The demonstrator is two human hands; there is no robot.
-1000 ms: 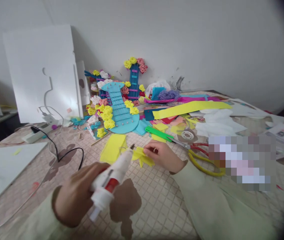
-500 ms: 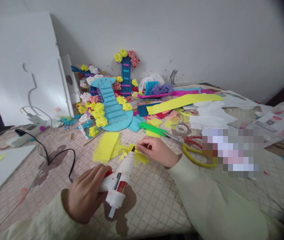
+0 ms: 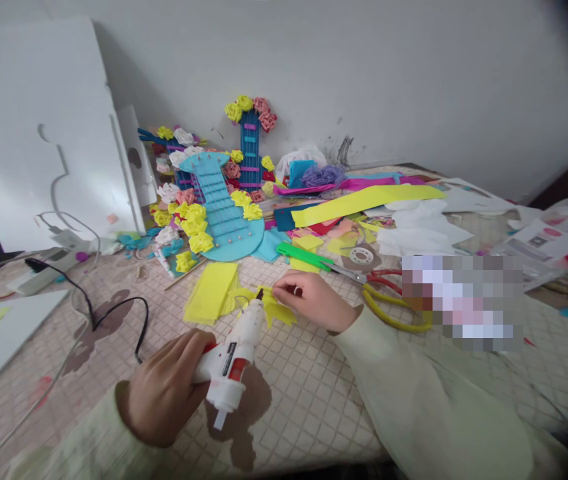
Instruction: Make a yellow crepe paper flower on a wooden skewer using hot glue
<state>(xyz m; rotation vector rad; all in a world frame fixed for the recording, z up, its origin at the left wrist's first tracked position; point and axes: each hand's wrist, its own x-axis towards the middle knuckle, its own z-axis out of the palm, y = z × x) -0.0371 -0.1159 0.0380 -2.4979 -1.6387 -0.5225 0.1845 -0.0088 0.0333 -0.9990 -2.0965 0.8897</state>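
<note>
My left hand [image 3: 171,387] is wrapped round the handle of a white hot glue gun [image 3: 231,353], with a clear glue stick poking from its back end. The gun's dark nozzle lies at a piece of yellow crepe paper [image 3: 279,311]. On that paper's far edge my right hand [image 3: 314,301] is closed in a pinch, its fingertips close to the nozzle. A stack of yellow paper strips [image 3: 211,293] lies just beyond the gun. Behind it a light blue guitar-shaped board [image 3: 227,213] leans upright, trimmed with yellow paper flowers [image 3: 197,227].
A green box cutter [image 3: 304,257] and scissors with yellow and red handles [image 3: 394,313] lie beyond my right hand. A black cord [image 3: 139,300] and a power strip [image 3: 47,270] are at left. White boards [image 3: 39,133] lean on the wall. A long yellow strip [image 3: 369,203] lies further back.
The glue gun's nozzle has shifted slightly left, away from my right fingertips, and my left hand has moved left with it. My right hand keeps its pinch in nearly the same place.
</note>
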